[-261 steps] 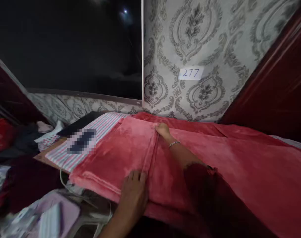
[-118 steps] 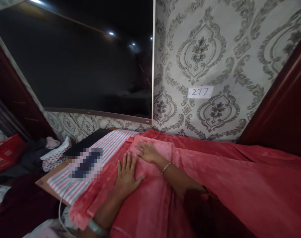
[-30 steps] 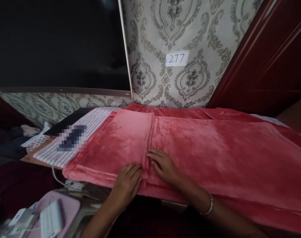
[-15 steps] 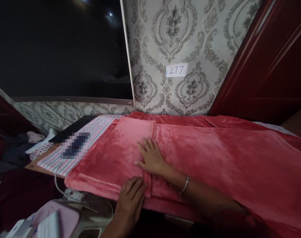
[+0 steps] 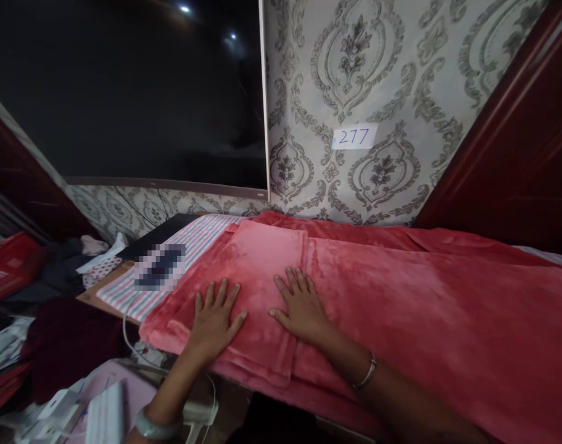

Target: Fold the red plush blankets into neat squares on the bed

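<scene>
Fingers (image 5: 216,295) of both hands spread flat atop folded red blanket (image 5: 262,259), holding nothing

The counter (image 5: 105,285) shows only a brown edge at the left of the hands. A striped cloth (image 5: 188,246) lies on it, just left of the left hand (image 5: 214,317). The red blanket (image 5: 424,308) covers the counter under both hands and far to the right of the right hand (image 5: 301,306).

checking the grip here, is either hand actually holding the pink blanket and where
Nothing is held: left hand and right hand lie flat, fingers spread, on the folded pink blanket.
</scene>
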The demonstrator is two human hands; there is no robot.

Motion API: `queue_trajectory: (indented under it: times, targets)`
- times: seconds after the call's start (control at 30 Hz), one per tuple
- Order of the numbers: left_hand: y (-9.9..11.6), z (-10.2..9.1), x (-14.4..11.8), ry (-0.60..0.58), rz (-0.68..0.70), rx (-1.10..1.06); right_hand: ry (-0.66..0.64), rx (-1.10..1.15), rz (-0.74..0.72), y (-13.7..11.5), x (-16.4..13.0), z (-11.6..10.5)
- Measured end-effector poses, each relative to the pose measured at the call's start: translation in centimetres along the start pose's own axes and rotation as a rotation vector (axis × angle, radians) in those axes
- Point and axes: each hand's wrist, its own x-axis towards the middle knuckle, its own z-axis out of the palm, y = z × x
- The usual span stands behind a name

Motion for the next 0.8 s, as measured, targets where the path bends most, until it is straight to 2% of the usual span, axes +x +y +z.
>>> queue_trajectory:
  times: [0.1,0.43,0.57,0.7,0.8]
  targets:
    - [-0.2,1.4,-0.6,-0.116,-0.034,0.046,0.002,-0.003,0.003,0.0,0.0,0.0]
    - [0.1,0.8,-1.0,-0.076,-0.029,0.12,-0.015,0.053,-0.002,-0.3,0.1,-0.6]
    - [-0.7,1.1,-2.2,-0.058,-0.01,0.135,-0.007,0.099,-0.015,-0.3,0.1,-0.7]
    - [-2.3,-0.5,-1.9,-0.187,0.028,0.05,-0.007,0.139,-0.017,-0.2,0.1,-0.8]
    - [-2.7,-2.4,1.0,-0.218,0.124,-0.087,-0.013,0.132,-0.021,-0.2,0.1,-0.8]
